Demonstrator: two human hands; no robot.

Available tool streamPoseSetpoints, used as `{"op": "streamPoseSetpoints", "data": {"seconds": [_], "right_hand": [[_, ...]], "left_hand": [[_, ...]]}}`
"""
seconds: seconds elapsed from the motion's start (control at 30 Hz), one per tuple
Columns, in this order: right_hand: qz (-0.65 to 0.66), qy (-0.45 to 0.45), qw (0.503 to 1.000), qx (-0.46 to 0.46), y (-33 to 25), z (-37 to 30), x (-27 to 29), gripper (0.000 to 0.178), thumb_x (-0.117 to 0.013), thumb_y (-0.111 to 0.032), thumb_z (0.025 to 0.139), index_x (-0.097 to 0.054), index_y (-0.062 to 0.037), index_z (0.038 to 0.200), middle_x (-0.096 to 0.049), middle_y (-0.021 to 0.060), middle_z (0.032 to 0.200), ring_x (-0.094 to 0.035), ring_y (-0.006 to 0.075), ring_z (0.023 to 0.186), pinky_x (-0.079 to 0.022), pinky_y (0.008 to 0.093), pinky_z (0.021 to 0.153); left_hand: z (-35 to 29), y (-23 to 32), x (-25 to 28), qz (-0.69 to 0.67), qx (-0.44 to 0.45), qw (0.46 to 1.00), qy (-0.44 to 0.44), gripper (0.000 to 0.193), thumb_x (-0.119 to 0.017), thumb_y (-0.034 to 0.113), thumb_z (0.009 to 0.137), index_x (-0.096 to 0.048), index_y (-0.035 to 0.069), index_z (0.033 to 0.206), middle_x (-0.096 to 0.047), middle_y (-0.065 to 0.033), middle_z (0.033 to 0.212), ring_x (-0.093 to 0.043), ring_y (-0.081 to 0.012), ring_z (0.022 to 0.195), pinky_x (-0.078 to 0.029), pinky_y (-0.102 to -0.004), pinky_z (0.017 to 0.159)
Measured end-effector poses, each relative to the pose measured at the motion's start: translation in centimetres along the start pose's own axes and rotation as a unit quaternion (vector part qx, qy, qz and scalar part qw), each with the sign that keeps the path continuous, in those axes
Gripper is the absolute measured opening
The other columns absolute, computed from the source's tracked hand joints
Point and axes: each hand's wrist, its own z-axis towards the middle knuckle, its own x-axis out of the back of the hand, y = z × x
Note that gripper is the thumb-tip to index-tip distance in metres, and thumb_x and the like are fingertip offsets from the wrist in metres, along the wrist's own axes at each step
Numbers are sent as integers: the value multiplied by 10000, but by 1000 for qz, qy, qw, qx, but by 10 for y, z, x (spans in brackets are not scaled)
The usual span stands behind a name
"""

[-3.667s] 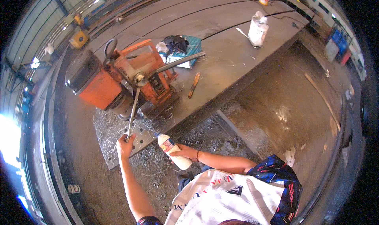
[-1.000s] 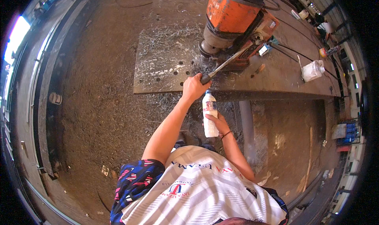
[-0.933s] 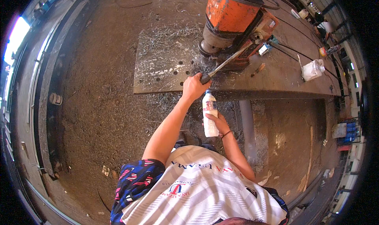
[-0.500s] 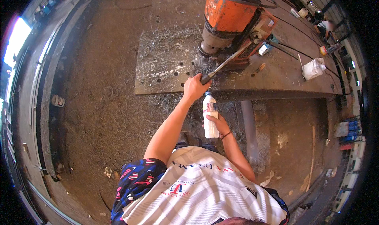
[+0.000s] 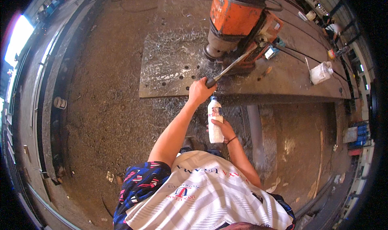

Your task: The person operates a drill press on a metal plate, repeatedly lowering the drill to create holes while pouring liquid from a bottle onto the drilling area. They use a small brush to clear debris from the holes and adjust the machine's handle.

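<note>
My left hand is closed round the black grip of a feed lever. The lever slopes up to the right into an orange magnetic drill, which stands on a steel plate. Below the plate's near edge, my right hand grips a plastic bottle of whitish liquid. The bottle is roughly upright, its blue cap end pointing toward the plate. Drilled holes and metal shavings lie left of the drill; the cutter tip is partly hidden behind the lever and shavings.
On the plate to the right stand a white jug and a small blue-and-white box. Cables run across the plate there. A white tin sits on the floor at left. Far right, another person is partly visible.
Both hands keep their holds, and the lever stays at about the same angle. The whole view has shifted very slightly; nothing else has visibly moved.
</note>
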Motion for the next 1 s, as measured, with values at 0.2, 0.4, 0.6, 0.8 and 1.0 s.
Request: {"op": "streamPoseSetpoints", "data": {"seconds": [0.2, 0.4, 0.6, 0.8, 1.0], "right_hand": [[-9, -21, 1000, 10, 4, 2, 5, 397, -718, -235, 856, -570, -41, 1170, -692, 142, 906, -710, 260, 744, -589, 378, 631], [-18, -8, 1000, 14, 3, 5, 3, 424, -707, -258, 857, -557, -41, 1188, -691, 145, 911, -711, 265, 743, -595, 390, 632], [11, -35, 999, 0, 5, 7, 7, 437, -692, -243, 867, -532, -52, 1226, -689, 161, 921, -713, 279, 751, -599, 405, 628], [-3, -28, 1000, -12, 7, 9, 10, 423, -700, -235, 865, -540, -55, 1212, -691, 153, 917, -712, 272, 751, -598, 395, 620], [0, -24, 1000, -2, 7, 7, 8, 389, -712, -234, 859, -561, -49, 1167, -689, 141, 902, -709, 264, 735, -595, 382, 625]], "left_hand": [[0, -2, -4, 0, 10, 1000, 13, 438, -722, 456, 763, -646, 33, 846, -666, -235, 778, -654, -426, 784, -520, -501, 720], [-1, 0, 1, -6, 2, 1000, 4, 444, -711, 469, 767, -650, 41, 866, -676, -229, 802, -658, -422, 798, -519, -503, 726], [-3, 2, 3, -8, -5, 1000, 8, 456, -700, 482, 769, -662, 48, 902, -675, -240, 808, -658, -426, 810, -522, -506, 742], [-3, 2, 1, -7, 10, 1000, -6, 467, -709, 491, 760, -654, 46, 892, -674, -235, 803, -655, -428, 808, -517, -509, 741], [-4, 3, 0, -13, 3, 1000, -1, 465, -715, 485, 759, -659, 43, 894, -671, -228, 787, -656, -417, 791, -516, -502, 740]]}}
